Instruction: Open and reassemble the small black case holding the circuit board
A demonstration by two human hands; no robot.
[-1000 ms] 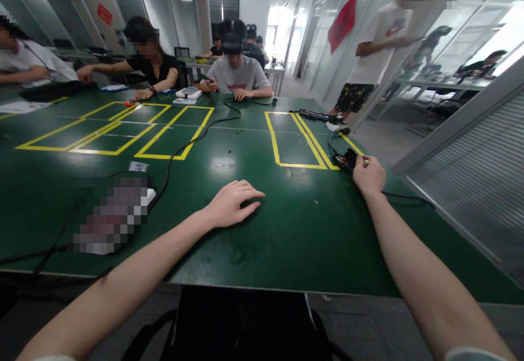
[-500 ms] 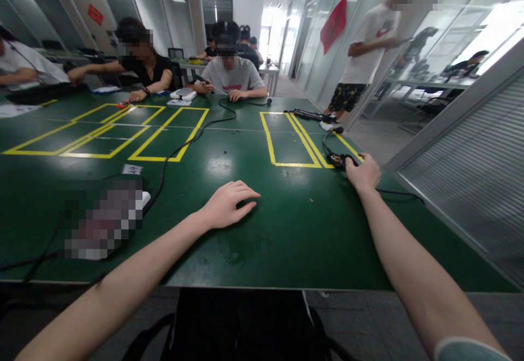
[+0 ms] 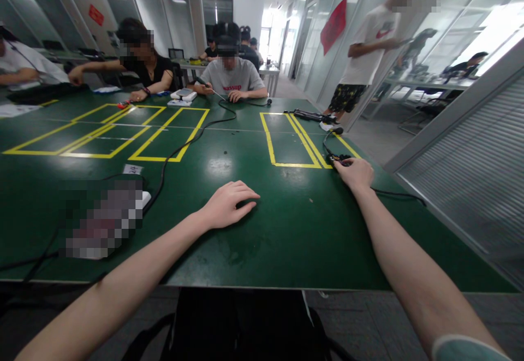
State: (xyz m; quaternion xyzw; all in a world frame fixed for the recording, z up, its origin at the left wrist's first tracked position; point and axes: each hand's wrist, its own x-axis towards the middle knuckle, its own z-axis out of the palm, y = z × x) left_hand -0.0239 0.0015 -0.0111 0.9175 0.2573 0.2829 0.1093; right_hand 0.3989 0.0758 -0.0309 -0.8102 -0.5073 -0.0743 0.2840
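Observation:
My left hand (image 3: 230, 203) rests on the green table (image 3: 262, 252) near its middle, fingers apart and nothing in it. At the right, my right hand (image 3: 357, 174) has its thumb and fingers closed on the near side of a small black device (image 3: 340, 159), partly covered by the hand. A cable with a round black end (image 3: 337, 130) rises behind the device. Another black cable (image 3: 399, 193) runs to the right from under my right hand. Yellow tape rectangles (image 3: 295, 165) lie just left of the device.
A blurred-out object (image 3: 102, 222) with a white edge lies at the left, beside a long black cable (image 3: 162, 178). A black folded stand (image 3: 313, 116) lies at the far right. People sit across the table; a person (image 3: 370, 44) stands behind it.
My right hand has moved slightly left and now covers more of the black device's near side. My left hand has not moved.

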